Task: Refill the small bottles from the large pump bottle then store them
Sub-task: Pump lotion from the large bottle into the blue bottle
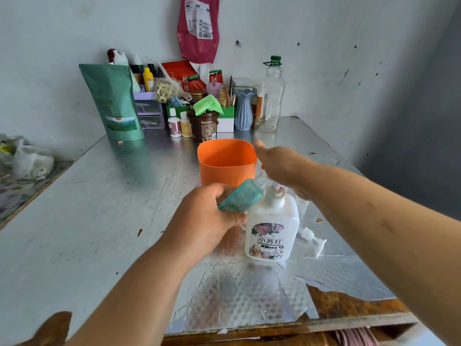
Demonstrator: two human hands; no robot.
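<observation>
The small bottle (243, 197) is teal and tilted, gripped in the left hand (204, 221), with its open neck pointing at the pump nozzle. The large pump bottle (272, 228) is white with a floral label and stands upright on the worktop under the right hand (284, 166). A loose white pump cap (313, 239) lies below the right forearm.

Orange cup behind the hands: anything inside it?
Only bare inner walls of the orange cup show. Its floor is hidden by the front wall, so contents cannot be ruled out.

The right hand (284, 166) hides most of the pump (276, 194).
</observation>
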